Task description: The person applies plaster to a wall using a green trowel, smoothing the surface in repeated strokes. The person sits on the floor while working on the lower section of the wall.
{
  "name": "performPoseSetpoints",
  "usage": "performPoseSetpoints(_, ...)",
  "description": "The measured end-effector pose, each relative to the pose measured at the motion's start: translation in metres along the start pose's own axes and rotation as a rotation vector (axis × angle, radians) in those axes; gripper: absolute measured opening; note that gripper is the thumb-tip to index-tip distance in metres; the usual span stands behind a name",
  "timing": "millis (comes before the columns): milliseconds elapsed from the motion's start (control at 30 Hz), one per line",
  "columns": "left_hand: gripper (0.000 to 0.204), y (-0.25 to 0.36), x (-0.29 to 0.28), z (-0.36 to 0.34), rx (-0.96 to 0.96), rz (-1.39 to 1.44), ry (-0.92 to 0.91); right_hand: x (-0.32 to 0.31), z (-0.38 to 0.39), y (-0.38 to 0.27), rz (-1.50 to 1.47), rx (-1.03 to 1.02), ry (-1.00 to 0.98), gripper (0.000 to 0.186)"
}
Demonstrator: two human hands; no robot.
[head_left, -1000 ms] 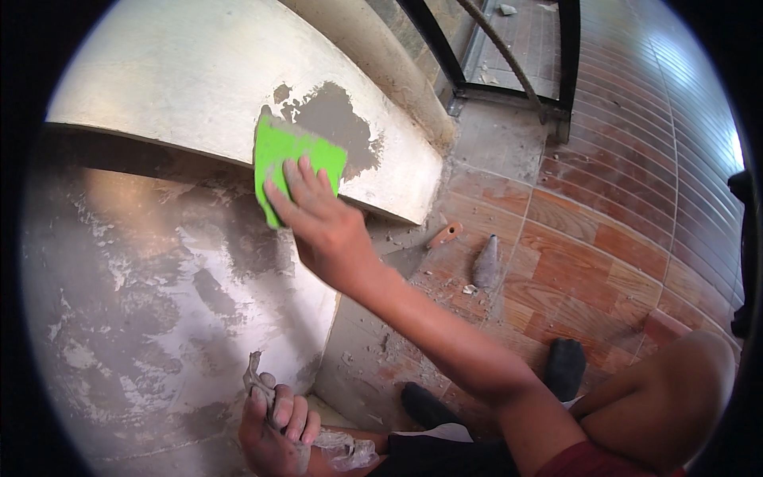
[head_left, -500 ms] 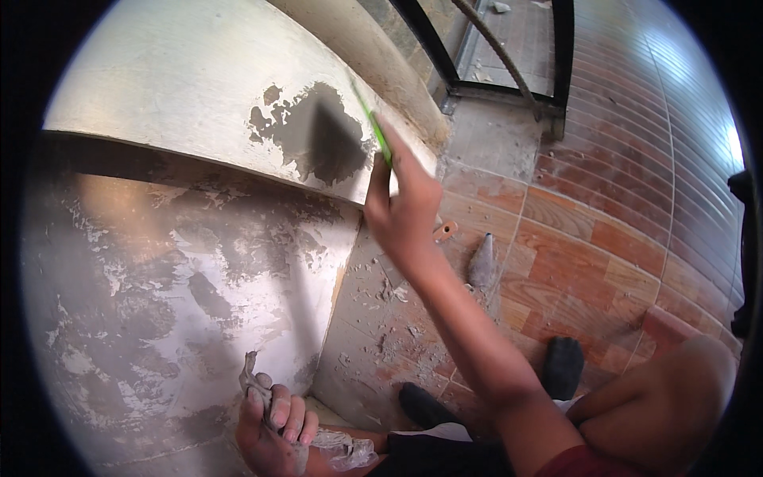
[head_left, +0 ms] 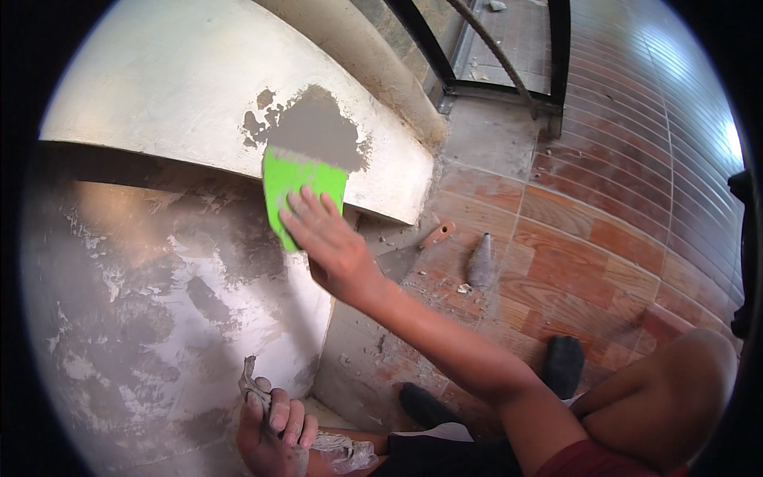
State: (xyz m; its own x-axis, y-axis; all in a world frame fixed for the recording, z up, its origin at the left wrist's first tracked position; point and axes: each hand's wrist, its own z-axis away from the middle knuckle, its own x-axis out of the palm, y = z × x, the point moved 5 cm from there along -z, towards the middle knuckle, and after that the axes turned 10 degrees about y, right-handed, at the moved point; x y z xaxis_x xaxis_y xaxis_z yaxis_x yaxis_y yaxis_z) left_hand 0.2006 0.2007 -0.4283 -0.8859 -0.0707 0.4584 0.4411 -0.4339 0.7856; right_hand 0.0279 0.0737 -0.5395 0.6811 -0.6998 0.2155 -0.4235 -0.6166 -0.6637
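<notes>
My right hand grips a flat green putty spreader, its fingers laid along the blade's face. The spreader's wide edge lies at the lower part of a grey putty patch on the white curved ledge. Low in the view, my left hand is closed round a putty-smeared plastic bag. A twisted, grey-coated end of the bag sticks up past the thumb, and its clear part trails along the wrist.
Below the ledge is a wall blotched grey and white. On the tiled floor lie a grey cone-shaped object, a small orange-brown piece with a hole and crumbs of debris. A black metal frame stands beyond.
My right hand has swung left and toward me with the spreader, whose broad face now shows instead of its thin edge. The grey patch looks more evenly coloured. My left hand stays put.
</notes>
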Motion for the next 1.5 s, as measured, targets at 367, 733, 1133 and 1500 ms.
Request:
performPoseSetpoints(367, 0.036, -0.004, 0.011, -0.006, -0.001, -0.052, -0.01, -0.066, -0.023, 0.016, 0.119, 0.058, 0.233, 0.062)
performPoseSetpoints(733, 0.035, -0.001, 0.004, 0.0, -0.019, 0.005, -0.022, -0.017, -0.054, 0.039, 0.015, 0.02, 0.114, 0.069)
performPoseSetpoints(1133, 0.035, -0.006, 0.019, -0.001, 0.002, -0.032, -0.014, -0.035, 0.004, -0.024, -0.149, 0.019, -0.022, 0.06)
performPoseSetpoints(1500, 0.038, -0.005, 0.01, 0.004, -0.004, -0.013, -0.024, -0.082, -0.035, 0.074, 0.17, 0.166, 0.409, 0.056)
